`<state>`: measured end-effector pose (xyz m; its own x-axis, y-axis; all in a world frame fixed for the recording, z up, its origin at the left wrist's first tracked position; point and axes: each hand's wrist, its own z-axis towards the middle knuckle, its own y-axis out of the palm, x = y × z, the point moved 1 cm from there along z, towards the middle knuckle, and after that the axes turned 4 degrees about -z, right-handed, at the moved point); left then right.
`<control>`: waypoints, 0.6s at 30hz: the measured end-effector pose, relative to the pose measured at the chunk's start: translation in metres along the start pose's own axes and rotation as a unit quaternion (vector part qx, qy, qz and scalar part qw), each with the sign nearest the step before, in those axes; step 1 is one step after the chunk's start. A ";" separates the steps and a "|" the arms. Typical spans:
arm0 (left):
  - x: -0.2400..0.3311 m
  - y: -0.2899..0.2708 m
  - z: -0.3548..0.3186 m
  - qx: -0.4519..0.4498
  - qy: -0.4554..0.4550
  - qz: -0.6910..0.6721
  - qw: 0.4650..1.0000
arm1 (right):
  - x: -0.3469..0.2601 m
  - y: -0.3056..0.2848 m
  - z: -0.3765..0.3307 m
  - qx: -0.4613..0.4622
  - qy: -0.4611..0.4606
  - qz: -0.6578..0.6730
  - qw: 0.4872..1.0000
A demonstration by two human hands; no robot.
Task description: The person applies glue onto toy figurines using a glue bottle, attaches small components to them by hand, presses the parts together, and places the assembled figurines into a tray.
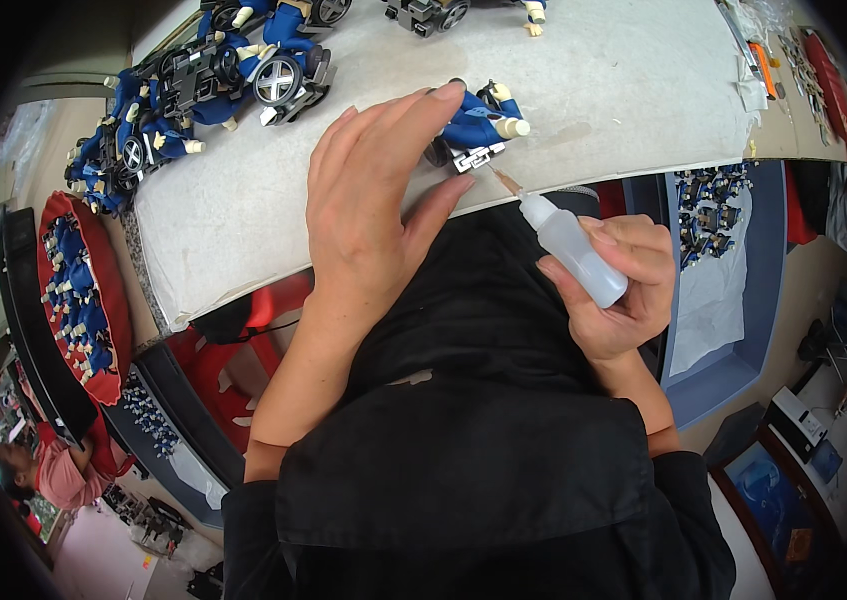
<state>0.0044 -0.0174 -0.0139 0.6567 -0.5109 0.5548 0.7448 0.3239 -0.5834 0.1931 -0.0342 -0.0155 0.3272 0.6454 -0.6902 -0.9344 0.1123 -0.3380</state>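
The pale counter (633,110) carries a heap of blue wheeled figures (201,82) toward its far left corner. The left hand (358,215) curves around one blue figure (471,132) by the near edge; whether it grips or merely steadies, I cannot tell. The right hand (633,285) grasps a translucent squeeze bottle (580,255). The step in hand seems to be dispensing onto the figure's white end piece (473,160), which calls for steady aim of the thin nozzle (508,183) and a light squeeze.

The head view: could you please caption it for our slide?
Right hand holds a translucent squeeze bottle toward a blue figurine beside the left hand.
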 end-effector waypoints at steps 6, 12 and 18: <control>0.000 0.000 0.001 -0.001 -0.003 -0.003 1.000 | 0.001 -0.001 0.000 -0.005 -0.004 -0.002 1.000; -0.001 0.000 0.000 -0.001 -0.004 -0.006 1.000 | -0.001 0.000 0.001 -0.003 -0.001 -0.006 1.000; 0.000 0.000 -0.001 0.002 -0.005 -0.005 1.000 | -0.002 0.001 -0.003 0.002 0.009 0.005 1.000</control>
<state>0.0045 -0.0182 -0.0146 0.6499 -0.5070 0.5662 0.7521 0.3216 -0.5753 0.1919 -0.0378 -0.0161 0.3208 0.6321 -0.7054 -0.9382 0.1099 -0.3283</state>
